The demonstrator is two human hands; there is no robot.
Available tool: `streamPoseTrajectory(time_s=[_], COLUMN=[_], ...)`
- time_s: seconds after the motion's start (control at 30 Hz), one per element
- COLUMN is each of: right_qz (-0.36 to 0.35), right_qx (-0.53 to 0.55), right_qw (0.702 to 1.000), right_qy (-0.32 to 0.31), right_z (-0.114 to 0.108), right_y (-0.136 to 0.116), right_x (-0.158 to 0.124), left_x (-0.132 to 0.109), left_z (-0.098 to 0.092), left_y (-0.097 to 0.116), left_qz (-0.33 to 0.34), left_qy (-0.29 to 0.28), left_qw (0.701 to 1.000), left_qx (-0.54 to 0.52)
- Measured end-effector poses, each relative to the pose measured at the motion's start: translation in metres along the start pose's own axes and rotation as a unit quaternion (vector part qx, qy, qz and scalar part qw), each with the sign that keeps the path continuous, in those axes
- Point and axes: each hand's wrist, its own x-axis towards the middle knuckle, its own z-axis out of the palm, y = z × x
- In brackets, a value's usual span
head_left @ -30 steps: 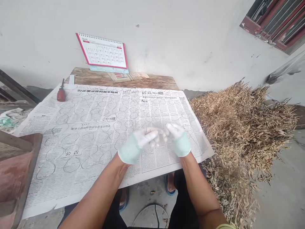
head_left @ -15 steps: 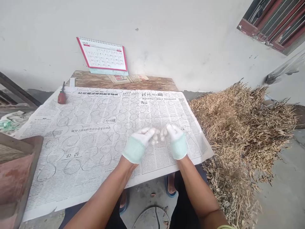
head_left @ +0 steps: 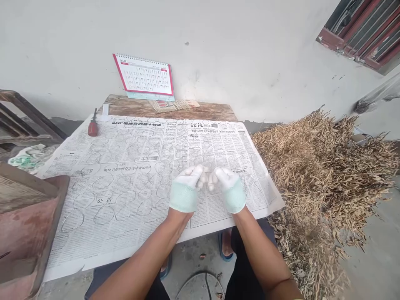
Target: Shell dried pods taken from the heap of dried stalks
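Compared with a second ago, the left hand (head_left: pixel 189 178) and right hand (head_left: pixel 227 178) have their wrists nearer each other. The right hand is lower, its thumb now about level with the left one's. The left hand, smeared by motion then, shows clearly, its thumb pointing more steeply away from the body. The view has swung slightly left: calendar (head_left: pixel 144 76) and screwdriver (head_left: pixel 93 128) appear farther right, and more of the wooden frame (head_left: pixel 37 113) shows.

The calendar (head_left: pixel 145 76) reads 09月 with dates through 30, the newspaper (head_left: pixel 134 233) prints 公告
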Motion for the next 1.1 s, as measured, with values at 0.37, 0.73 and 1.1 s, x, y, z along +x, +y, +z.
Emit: streamPoseTrajectory(time_s=[0.37, 0.73, 1.1], right_qz=[0.019, 0.022, 0.006], right_qx=[-0.045, 0.095, 0.084], right_qw=[0.998, 0.988, 0.991], right_qy=[-0.029, -0.118, -0.107], right_z=[-0.005, -0.010, -0.010], right_y=[-0.004, 0.000, 0.004], right_x=[0.002, 0.005, 0.009], left_x=[0.002, 0.004, 0.006], left_z=[-0.003, -0.006, -0.007], left_y=[0.004, 0.003, 0.003], left_qz=[0.017, 0.045, 0.056], left_qy=[-0.038, 0.003, 0.002], left_qw=[0.989, 0.992, 0.988], left_qx=[0.143, 0.114, 0.145])
